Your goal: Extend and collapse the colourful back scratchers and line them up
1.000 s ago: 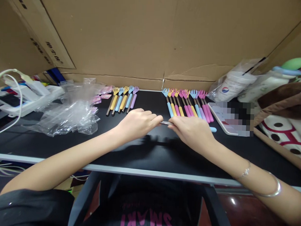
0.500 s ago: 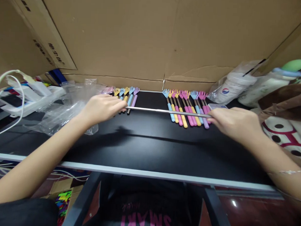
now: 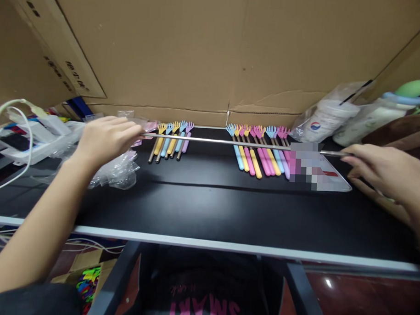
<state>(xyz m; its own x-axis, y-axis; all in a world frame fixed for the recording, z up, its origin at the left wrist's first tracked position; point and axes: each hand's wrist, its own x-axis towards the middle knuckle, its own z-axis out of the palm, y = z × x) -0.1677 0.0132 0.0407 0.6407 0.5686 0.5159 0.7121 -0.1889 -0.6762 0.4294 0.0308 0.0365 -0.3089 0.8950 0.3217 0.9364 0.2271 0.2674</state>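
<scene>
A long thin metal rod (image 3: 213, 141) runs nearly level above the black table, held between my two hands. My left hand (image 3: 109, 138) is closed around its left end, over some clear plastic bags (image 3: 116, 172). My right hand (image 3: 388, 175) grips the right end, beside a flat card-like item (image 3: 333, 175) that is partly blurred out. Both rod ends are hidden in my fingers. Behind the rod lie two groups of back scratchers with claw-shaped heads: a smaller left group (image 3: 172, 140) and a larger right group (image 3: 256, 159), in blue, yellow, pink and purple.
A white power strip (image 3: 41, 140) with cables sits at the left. Toward the back right stand a bagged cup (image 3: 330, 122) and a bottle (image 3: 376, 117). A cardboard wall (image 3: 200, 51) closes off the back. Below the table edge is a chair (image 3: 205, 286).
My hands have moved apart, left hand leftward and right hand rightward. More of the rod shows between them, and it sits slightly higher. The card-like item at the right is more exposed.
</scene>
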